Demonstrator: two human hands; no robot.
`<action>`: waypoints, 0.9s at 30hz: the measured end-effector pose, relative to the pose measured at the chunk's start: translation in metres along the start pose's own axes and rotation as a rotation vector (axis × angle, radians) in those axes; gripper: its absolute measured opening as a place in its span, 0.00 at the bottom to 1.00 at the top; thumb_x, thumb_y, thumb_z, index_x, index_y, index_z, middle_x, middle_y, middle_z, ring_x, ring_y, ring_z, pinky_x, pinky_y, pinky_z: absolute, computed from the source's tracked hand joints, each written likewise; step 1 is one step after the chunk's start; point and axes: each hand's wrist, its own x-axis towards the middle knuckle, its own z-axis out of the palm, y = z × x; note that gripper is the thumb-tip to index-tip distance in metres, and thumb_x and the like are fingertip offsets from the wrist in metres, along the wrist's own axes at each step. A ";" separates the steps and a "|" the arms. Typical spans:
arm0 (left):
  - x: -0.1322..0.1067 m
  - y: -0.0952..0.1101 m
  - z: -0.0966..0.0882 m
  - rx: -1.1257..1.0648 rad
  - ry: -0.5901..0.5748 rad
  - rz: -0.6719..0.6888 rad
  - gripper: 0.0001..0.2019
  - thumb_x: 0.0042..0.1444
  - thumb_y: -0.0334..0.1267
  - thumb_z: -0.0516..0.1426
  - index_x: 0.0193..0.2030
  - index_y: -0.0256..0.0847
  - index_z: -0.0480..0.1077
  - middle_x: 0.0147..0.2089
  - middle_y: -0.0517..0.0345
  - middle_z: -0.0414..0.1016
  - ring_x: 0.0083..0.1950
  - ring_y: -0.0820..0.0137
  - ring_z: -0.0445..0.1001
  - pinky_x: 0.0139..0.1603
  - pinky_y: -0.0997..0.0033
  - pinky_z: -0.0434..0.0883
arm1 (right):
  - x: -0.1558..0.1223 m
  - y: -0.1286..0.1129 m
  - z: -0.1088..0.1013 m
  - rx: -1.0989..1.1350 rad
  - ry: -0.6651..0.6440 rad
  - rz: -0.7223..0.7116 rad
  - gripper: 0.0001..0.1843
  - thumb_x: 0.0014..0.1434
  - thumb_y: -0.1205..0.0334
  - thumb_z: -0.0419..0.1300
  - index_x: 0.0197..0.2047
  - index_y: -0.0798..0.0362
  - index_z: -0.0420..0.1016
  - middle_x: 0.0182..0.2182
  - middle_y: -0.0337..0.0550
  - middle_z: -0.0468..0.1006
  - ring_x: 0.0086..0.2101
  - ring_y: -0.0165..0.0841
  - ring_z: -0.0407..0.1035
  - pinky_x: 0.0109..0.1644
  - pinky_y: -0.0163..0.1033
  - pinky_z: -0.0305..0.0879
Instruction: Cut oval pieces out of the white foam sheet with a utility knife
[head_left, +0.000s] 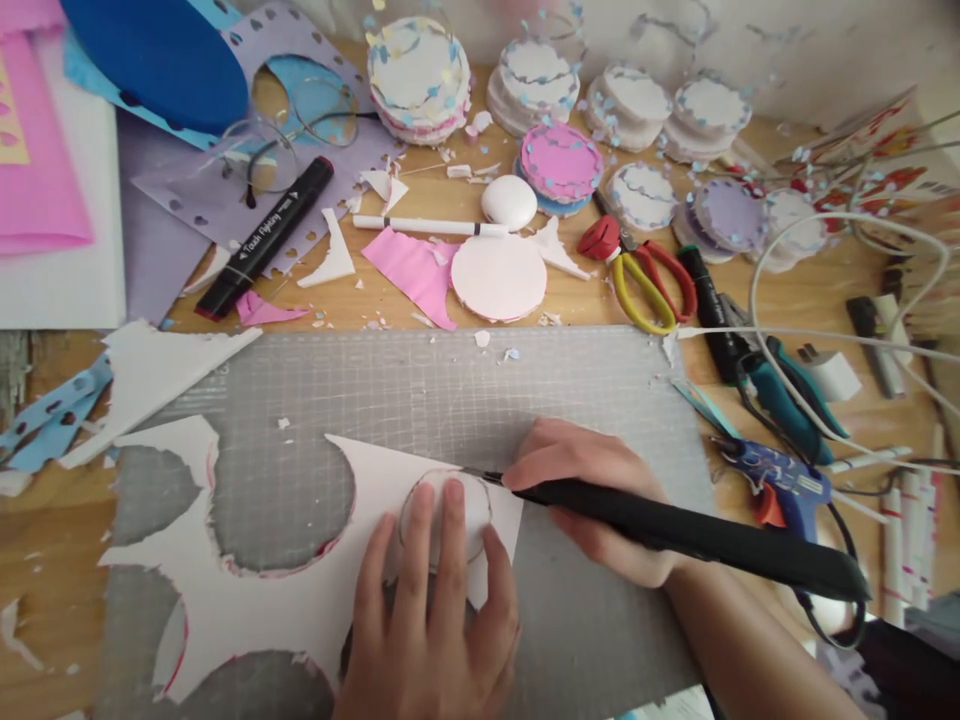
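My left hand (435,620) lies with spread fingers on a small white round disc (435,500), pressing on it. The disc rests on a white foam sheet (285,610) with several round cut-outs, some with reddish edges. Between the thumb and fingers of my right hand (592,480) is a long black cutter (690,535) with a thin blade. Its tip touches or nearly touches the sheet's upper edge, right beside the disc. The sheet lies on a grey cutting mat (570,390). Part of the disc is hidden under my fingers.
Small decorated round cakes (416,80) line the back. Scissors (652,285), a blue glue gun (780,485), teal-handled pliers (795,400) and white cables (862,340) lie right. A black marker (266,235), a pink-white disc (499,278) and foam scraps (169,375) are beyond the mat.
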 end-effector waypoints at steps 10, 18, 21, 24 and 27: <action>0.001 -0.003 -0.002 0.027 -0.025 0.028 0.24 0.59 0.47 0.55 0.58 0.34 0.64 0.65 0.21 0.61 0.69 0.33 0.54 0.56 0.37 0.63 | 0.000 -0.002 -0.002 -0.065 -0.033 0.004 0.17 0.56 0.71 0.50 0.46 0.53 0.73 0.32 0.47 0.76 0.30 0.36 0.68 0.32 0.42 0.64; 0.000 -0.004 -0.003 0.071 -0.048 0.055 0.26 0.59 0.49 0.55 0.59 0.34 0.63 0.64 0.23 0.63 0.68 0.33 0.55 0.56 0.38 0.62 | -0.002 -0.004 -0.001 -0.051 0.051 -0.033 0.16 0.54 0.69 0.50 0.43 0.53 0.73 0.26 0.43 0.72 0.25 0.34 0.63 0.30 0.41 0.60; 0.001 -0.004 -0.002 0.078 -0.046 0.068 0.26 0.59 0.48 0.55 0.59 0.34 0.63 0.64 0.21 0.62 0.68 0.32 0.55 0.56 0.38 0.62 | -0.004 -0.007 0.003 -0.065 0.086 -0.012 0.16 0.52 0.68 0.51 0.43 0.52 0.73 0.23 0.40 0.69 0.23 0.34 0.62 0.27 0.40 0.57; 0.002 -0.004 -0.002 0.076 -0.041 0.069 0.25 0.59 0.47 0.55 0.59 0.33 0.63 0.64 0.19 0.61 0.68 0.32 0.55 0.54 0.37 0.64 | -0.006 -0.013 0.010 -0.129 0.121 0.041 0.16 0.50 0.68 0.52 0.42 0.50 0.72 0.20 0.37 0.65 0.20 0.33 0.57 0.24 0.39 0.52; 0.002 -0.004 -0.001 0.075 -0.037 0.070 0.25 0.59 0.47 0.56 0.58 0.33 0.63 0.64 0.18 0.61 0.68 0.30 0.54 0.54 0.35 0.65 | -0.011 -0.020 0.014 -0.141 0.187 0.075 0.16 0.51 0.68 0.53 0.43 0.49 0.73 0.19 0.36 0.63 0.19 0.32 0.55 0.24 0.39 0.51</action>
